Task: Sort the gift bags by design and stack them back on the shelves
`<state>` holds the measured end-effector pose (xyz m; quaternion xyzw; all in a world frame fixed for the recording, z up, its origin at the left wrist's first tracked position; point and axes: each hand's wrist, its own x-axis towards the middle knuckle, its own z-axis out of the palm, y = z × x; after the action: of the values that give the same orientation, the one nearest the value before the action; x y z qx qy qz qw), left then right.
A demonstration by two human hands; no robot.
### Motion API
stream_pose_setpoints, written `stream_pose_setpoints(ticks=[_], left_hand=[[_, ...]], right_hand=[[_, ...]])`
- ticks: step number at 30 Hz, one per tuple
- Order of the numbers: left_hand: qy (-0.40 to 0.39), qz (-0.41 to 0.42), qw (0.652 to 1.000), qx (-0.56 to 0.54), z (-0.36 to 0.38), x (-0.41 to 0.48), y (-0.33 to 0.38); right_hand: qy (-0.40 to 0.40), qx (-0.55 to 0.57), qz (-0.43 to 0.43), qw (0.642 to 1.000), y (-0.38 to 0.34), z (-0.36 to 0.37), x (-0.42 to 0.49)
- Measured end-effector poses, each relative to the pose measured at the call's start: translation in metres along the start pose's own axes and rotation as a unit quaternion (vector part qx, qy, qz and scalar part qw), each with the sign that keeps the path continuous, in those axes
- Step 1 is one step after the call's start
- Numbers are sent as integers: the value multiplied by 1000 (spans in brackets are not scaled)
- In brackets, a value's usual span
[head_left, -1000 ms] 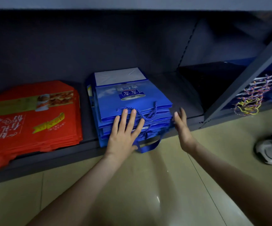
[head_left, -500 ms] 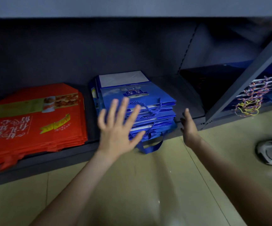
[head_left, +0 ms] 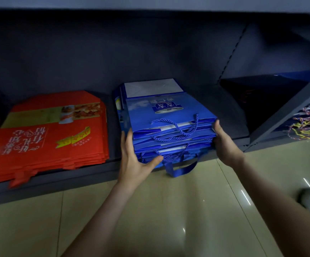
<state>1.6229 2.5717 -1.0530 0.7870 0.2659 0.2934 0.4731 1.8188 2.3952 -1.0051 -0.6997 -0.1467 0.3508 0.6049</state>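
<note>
Two bare hands are clamping a stack of flat blue paper gift bags w/ blue rope handles (head_left: 171, 127), which is lying at the front of the dark grey metal shelf (head_left: 87, 169). Left hand (head_left: 135, 162) is pressing the stack's left edge, thumb hooking under the front; right hand (head_left: 224, 145) is pressing the right edge, fingers flat against it. A stack of flat red printed gift bags (head_left: 46, 138) is lying to the left, apart from the blue one.

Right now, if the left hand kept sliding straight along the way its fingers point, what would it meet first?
Probably nothing soon: the left hand lies along the left side of the blue gift bag stack, fingers pointing toward the dark shelf back wall. Depth is unclear.
</note>
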Motion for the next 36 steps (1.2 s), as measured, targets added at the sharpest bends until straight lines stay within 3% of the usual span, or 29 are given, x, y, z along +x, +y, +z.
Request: stream_pose_setpoints(ticks=[10,14,17,19,21,25,30,34,36], left_hand=[[-75,31,996,42,1,5,7],[-20,73,992,101,-6,5,15],[53,206,938,275,0,11,33],[39,275,884,376,8,18,53],[15,328,837,439,21,23,64],[-2,347,769,537,35,30,43],[61,377,746,546,33,36,20],[88,395,720,564,40,29,17],[96,424,705,561,42,15,9]], right_hand=[[5,48,-10,999,9,5,-6],[25,83,-7,996,13,-1,-2],[134,-39,-55,989,13,1,-3],[182,-155,-130,962,12,1,-5],[153,-168,-183,956,10,-1,-8],[80,-160,-156,971,8,-2,-9],[137,-224,-174,949,15,15,-10],[128,-205,-164,956,27,10,-13],[158,-260,-199,932,44,9,-18]])
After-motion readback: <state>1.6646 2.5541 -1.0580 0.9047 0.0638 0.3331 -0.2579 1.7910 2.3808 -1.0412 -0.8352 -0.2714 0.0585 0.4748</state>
